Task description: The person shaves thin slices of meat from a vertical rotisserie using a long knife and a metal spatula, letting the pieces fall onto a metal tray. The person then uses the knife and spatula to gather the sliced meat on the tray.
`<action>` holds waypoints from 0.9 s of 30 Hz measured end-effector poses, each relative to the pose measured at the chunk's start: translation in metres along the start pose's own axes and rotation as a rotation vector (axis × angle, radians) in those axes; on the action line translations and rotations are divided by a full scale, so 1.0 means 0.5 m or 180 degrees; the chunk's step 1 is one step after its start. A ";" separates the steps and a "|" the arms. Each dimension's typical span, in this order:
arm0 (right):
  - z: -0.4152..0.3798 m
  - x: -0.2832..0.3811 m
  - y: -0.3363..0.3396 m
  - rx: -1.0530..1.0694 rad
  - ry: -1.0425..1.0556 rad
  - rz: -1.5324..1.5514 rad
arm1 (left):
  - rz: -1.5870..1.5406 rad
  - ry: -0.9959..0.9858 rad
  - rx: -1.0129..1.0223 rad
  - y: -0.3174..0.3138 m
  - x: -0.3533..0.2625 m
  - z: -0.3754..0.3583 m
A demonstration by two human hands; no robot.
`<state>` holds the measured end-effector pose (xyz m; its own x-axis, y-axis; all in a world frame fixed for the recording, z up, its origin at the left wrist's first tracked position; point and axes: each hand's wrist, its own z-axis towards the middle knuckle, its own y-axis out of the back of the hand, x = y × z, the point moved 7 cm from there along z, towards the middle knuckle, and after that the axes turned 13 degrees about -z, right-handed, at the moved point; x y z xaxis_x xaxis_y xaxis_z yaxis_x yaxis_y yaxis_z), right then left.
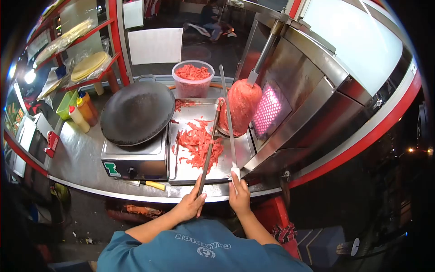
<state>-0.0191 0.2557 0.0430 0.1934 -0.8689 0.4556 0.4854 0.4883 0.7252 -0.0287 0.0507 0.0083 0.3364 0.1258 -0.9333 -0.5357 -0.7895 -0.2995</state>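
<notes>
The left hand (192, 205) is closed around the dark handle of a long rod (209, 147) that runs up toward one o'clock, its far tip meeting the lower left side of the meat cone (242, 109). Just beside it at three o'clock, the right hand (239, 196) grips the white handle of a long knife (228, 118), whose thin blade rises almost straight to twelve o'clock and passes along the left face of the same cone. The cone stands upright on a vertical spit, close against a glowing grill panel (267, 111) at its three o'clock. Under both tools lies a steel tray (190, 170) strewn with reddish meat shavings (197, 143). At nine o'clock from the tray sits a round dark griddle (137, 112) on a metal base. A clear tub of shavings (193, 78) stands at twelve o'clock of the tray. Far out at ten o'clock are sauce bottles (83, 112) and a stack of flatbreads (89, 66) on a red shelf.
</notes>
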 end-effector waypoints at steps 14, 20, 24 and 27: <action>-0.007 0.012 0.008 0.0226 -0.0010 -0.0057 | -0.0434 -0.0170 0.0043 -0.014 -0.026 0.058; -0.261 -0.033 0.034 0.0246 -0.0400 0.0233 | -0.1661 -0.0085 0.0331 -0.014 -0.048 0.089; -0.116 0.000 0.017 0.0550 -0.0296 -0.0007 | -0.2637 0.0084 0.0345 -0.025 -0.050 0.090; -0.021 0.049 0.004 0.1052 -0.1240 0.1222 | -0.3133 0.0195 0.0718 -0.017 -0.019 0.104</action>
<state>-0.0042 0.2347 0.0502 -0.0531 -0.5643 0.8238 0.1426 0.8123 0.5656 -0.0675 0.0872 0.0093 0.7433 0.6238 -0.2415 -0.1306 -0.2188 -0.9670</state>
